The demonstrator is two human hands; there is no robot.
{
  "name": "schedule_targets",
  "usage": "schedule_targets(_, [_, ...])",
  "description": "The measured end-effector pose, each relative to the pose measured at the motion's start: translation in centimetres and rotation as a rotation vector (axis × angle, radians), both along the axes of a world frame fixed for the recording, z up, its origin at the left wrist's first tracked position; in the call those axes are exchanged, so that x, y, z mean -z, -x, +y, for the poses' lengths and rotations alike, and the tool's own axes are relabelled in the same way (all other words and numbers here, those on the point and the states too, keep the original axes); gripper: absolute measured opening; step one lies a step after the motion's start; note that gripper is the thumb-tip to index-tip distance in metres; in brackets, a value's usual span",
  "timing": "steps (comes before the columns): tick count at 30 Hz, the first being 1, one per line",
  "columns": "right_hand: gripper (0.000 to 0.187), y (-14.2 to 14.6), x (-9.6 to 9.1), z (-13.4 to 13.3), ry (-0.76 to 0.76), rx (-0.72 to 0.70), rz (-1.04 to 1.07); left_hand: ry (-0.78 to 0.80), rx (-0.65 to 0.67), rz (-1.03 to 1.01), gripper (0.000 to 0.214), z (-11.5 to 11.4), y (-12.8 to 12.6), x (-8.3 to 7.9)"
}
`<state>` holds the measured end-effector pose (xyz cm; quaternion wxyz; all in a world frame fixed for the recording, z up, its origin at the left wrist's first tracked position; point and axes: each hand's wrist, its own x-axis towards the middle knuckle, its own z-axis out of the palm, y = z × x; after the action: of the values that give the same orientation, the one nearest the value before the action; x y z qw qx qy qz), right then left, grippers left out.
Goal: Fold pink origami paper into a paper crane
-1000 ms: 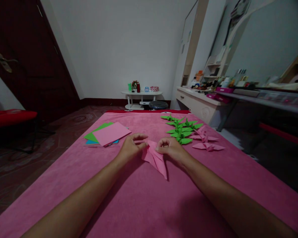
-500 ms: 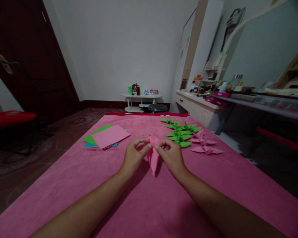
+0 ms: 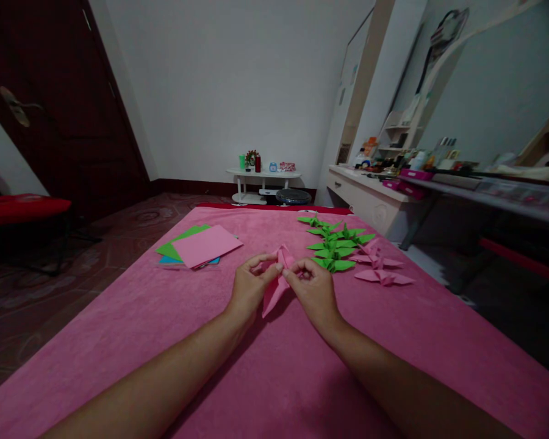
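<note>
A folded pink origami crane (image 3: 274, 294) is pinched between my two hands above the pink cloth. My left hand (image 3: 252, 283) grips it from the left, thumb and fingers closed at its middle. From the right, my right hand (image 3: 315, 288) pinches the same folded paper, its thumb almost meeting the left one. One pointed end tilts down toward me and to the left; the other points away. My fingers hide the centre folds. Right of my hands lie several green paper cranes (image 3: 333, 253) and a few pink paper cranes (image 3: 385, 277).
A stack of coloured paper (image 3: 208, 245), pink on top with green and blue beneath, lies at the left on the pink cloth (image 3: 274, 384). Beyond stands a small white table (image 3: 263, 175). A dressing table (image 3: 370, 189) is at the right, a red seat (image 3: 25, 210) at the left.
The pink crane's near point has swung left, toward my left wrist. My thumbs have come closer together at its middle. The view has shifted slightly.
</note>
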<state>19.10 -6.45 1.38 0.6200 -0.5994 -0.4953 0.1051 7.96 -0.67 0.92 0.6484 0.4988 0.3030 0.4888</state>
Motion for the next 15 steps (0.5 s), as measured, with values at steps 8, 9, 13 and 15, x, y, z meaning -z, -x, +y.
schedule_targets(8, [0.012,-0.62,0.57,0.18,-0.014,0.025,0.032,-0.139,-0.003,0.060,0.025,0.00,0.00,0.11])
schedule_targets(9, [0.013,-0.61,0.62,0.15,-0.012,0.010,0.043,-0.118,0.011,0.061,0.026,-0.03,-0.04,0.19])
schedule_targets(13, [0.012,-0.29,0.52,-0.06,-0.015,-0.030,0.091,-0.057,0.034,0.029,0.028,-0.12,-0.06,0.51])
schedule_targets(15, [0.013,-0.10,0.43,-0.11,-0.012,-0.043,0.110,-0.036,0.042,-0.004,0.031,-0.15,0.03,0.51])
